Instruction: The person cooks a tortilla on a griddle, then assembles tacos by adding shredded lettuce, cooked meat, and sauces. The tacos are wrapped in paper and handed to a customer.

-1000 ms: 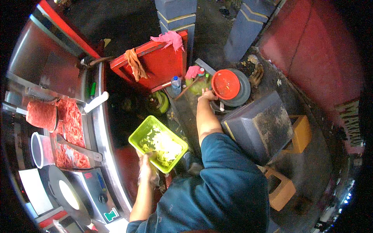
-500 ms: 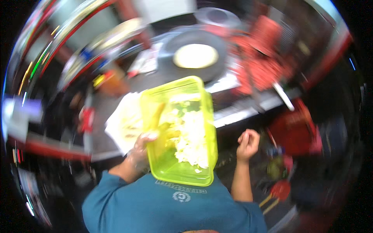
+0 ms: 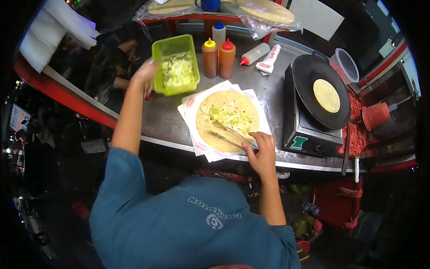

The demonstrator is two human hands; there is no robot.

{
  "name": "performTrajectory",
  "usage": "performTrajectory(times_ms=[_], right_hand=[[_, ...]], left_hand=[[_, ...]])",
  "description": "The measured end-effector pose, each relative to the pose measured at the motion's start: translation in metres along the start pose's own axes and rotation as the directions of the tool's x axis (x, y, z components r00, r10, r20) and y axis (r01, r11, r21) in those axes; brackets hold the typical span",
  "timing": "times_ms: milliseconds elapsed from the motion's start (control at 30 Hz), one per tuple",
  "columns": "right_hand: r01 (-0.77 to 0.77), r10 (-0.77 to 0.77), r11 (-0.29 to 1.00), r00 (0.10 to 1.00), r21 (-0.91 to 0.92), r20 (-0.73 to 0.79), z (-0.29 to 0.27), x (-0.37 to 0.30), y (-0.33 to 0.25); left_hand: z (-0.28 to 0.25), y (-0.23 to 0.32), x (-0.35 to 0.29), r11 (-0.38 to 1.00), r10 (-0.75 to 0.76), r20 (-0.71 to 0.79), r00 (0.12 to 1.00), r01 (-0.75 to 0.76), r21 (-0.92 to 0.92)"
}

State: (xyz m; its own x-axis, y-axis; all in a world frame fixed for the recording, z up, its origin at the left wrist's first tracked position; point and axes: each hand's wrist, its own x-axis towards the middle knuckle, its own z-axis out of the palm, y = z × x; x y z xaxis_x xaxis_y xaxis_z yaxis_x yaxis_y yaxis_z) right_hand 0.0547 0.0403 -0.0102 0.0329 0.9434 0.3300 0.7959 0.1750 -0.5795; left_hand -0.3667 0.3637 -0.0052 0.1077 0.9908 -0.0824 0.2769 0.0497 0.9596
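Observation:
On a stack of white printed papers (image 3: pixel 192 130) lies a round flatbread (image 3: pixel 207 127), with shredded pale-green lettuce (image 3: pixel 230 117) across its middle. My right hand (image 3: pixel 262 154) is closed around the near end of metal tongs (image 3: pixel 227 141), whose tips reach over the flatbread to the lettuce. Farther left, a lime-green plastic container (image 3: pixel 179 91) stands on the counter with more shredded lettuce (image 3: pixel 179 74) in it. Beside its left wall is my left hand (image 3: pixel 145 75). Motion smears those fingers, so whether they grip the rim cannot be told.
Sauce bottles (image 3: pixel 210 62) stand behind the papers; another bottle (image 3: pixel 255 54) and a white tube (image 3: pixel 270 60) lie nearby. At right, a stove (image 3: pixel 309 140) bears a black griddle (image 3: pixel 309 89) with a flatbread (image 3: pixel 326 96). Beyond it are red minced meat (image 3: pixel 358 134) and a long knife (image 3: pixel 346 157).
The green container has gone from in front of my body to the counter's back left, with my left hand beside it. My right hand, earlier without tongs, now holds them over the flatbread.

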Motion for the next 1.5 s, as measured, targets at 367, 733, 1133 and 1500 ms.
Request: performTrajectory(times_ms=[367,733,1133,1500], right_hand=[[-0.13,0.163,0.96,0.979,-0.246,0.122,0.031,-0.016,0.001],[-0.221,0.257,0.941,0.959,0.256,-0.12,0.026,-0.029,-0.005],[-0.396,0.487,0.743,0.873,0.539,-0.03,0.016,-0.06,0.019],[-0.51,0.652,0.368,0.738,0.778,0.175,0.02,-0.036,0.053]], left_hand=[[0.028,0.052,0.176,0.522,0.246,-0.244,0.938,0.084,0.849],[0.02,-0.068,0.266,0.115,-0.094,0.397,0.913,-0.386,0.915],[-0.005,0.046,0.199,0.349,0.077,0.295,0.952,-0.303,0.887],[0.096,0.101,-0.021,0.839,0.301,0.398,0.867,-0.439,0.322]])
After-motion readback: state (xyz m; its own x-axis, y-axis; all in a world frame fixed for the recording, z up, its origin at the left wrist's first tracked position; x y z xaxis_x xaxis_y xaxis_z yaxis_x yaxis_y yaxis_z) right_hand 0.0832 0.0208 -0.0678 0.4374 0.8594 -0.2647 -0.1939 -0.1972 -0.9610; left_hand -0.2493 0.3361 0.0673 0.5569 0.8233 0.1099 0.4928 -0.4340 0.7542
